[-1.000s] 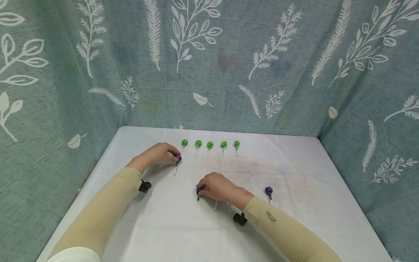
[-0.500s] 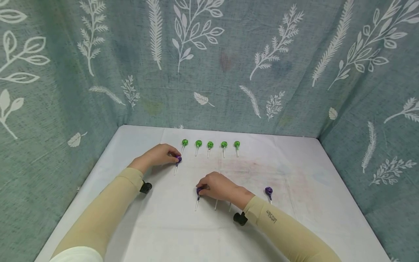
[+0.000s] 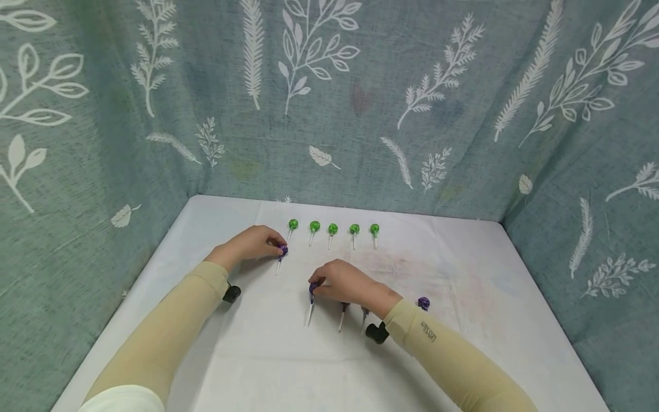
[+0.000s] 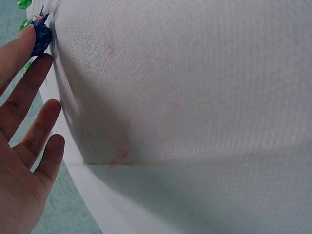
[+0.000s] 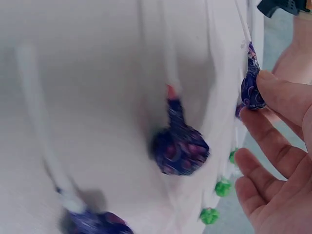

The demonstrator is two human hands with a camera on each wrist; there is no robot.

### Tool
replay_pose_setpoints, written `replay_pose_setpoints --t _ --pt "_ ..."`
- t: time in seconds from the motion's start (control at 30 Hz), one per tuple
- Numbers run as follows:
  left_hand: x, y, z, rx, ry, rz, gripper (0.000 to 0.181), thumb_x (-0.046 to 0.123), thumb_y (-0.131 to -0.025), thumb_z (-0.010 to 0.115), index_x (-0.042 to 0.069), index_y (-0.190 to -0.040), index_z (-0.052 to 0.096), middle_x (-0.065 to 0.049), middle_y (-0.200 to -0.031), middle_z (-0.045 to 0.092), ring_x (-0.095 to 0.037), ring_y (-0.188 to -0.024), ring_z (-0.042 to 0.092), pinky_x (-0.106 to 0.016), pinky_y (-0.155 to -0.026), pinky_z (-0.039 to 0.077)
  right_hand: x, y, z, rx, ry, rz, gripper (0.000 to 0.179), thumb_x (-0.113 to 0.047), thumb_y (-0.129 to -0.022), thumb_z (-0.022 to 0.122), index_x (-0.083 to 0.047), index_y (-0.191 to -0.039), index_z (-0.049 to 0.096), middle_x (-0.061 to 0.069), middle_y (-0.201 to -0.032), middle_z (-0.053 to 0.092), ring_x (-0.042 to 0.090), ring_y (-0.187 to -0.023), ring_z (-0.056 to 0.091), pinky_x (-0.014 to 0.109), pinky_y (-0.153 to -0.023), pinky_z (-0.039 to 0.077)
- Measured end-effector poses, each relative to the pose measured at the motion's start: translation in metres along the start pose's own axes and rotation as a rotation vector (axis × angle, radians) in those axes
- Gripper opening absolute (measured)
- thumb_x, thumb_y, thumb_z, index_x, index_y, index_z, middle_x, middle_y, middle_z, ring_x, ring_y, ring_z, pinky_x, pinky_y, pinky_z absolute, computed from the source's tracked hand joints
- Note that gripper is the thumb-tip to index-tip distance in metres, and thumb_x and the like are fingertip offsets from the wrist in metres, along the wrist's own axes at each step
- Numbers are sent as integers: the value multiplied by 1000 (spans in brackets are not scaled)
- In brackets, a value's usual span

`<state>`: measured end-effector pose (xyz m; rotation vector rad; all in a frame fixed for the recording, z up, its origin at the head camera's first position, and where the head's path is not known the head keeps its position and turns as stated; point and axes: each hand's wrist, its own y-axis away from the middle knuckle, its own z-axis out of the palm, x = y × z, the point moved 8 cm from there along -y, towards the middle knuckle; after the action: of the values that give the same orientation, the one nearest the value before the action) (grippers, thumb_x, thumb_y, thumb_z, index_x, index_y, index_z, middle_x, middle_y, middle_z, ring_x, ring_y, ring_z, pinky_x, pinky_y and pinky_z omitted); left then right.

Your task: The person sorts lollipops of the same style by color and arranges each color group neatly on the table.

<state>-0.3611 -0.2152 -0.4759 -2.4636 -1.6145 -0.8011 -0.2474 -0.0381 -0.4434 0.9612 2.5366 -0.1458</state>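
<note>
My left hand pinches the head of a purple-wrapped lollipop between thumb and finger, its white stick pointing toward me. In the left wrist view the other fingers stay spread beside that wrapped head. Nearer the table's middle, my right hand pinches a second purple lollipop by its head, stick also toward me. The right wrist view shows thumb and fingertip on its wrapper. Two more purple lollipops lie partly under the right wrist, one of them with its round head plain in that view.
A row of several green lollipops runs along the back of the white-covered table. Another purple lollipop lies right of the right forearm, its stick hidden. A leaf-patterned curtain surrounds the back and sides.
My right hand has moved slightly away from me with its purple lollipop, uncovering more of the two lollipops under the wrist. The left hand holds its place; the head view has shifted a little.
</note>
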Motion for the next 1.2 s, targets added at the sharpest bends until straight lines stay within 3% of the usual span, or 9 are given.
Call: replay_pose_setpoints --t 0.67,1.2 --pt "-4 5 0 -10 22 -26 23 37 -81 66 31 -103 66 13 -97 61 -13 -99 54 -38 -88 42 2 -29 -28 7 45 -22 27 -26 -85 64 -15 -110 65 -9 -101 63 6 -91 57 20 -74 46" --pt "0 12 -1 -11 31 -46 23 35 -82 66 29 -104 66 12 -98 61 -14 -101 53 -39 -89 42 18 -61 -33 -8 89 64 29 -24 -85 64 -15 -113 63 -4 -103 63 11 -96 57 27 -82 46"
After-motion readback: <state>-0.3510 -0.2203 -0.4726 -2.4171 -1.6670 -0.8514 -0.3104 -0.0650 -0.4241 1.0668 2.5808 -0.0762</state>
